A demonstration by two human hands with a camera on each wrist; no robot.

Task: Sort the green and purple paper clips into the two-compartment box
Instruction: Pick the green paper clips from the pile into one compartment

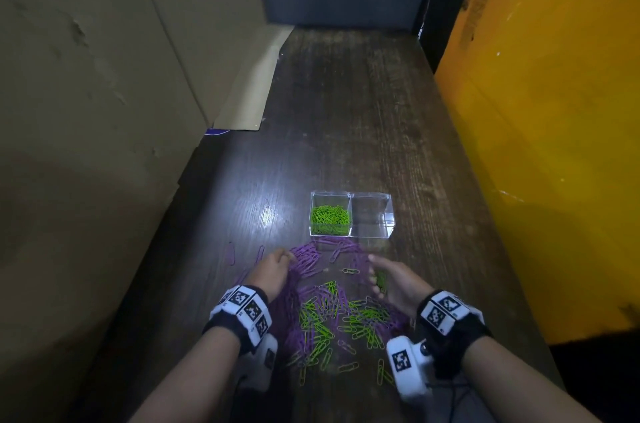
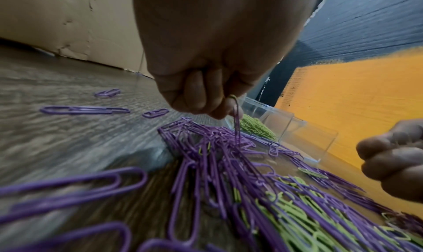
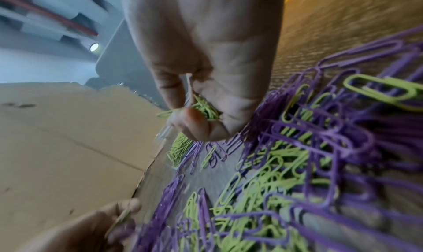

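Head: green clips [image 1: 381, 279] in right hand [image 1: 398, 284]

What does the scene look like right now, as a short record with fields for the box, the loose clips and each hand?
box: clear two-compartment box on the wooden table
left compartment: green clips
right compartment: looks empty
loose clips: mixed purple and green pile in front of the box
left hand: pinches a purple clip above the pile
right hand: holds a bunch of green clips in its grip
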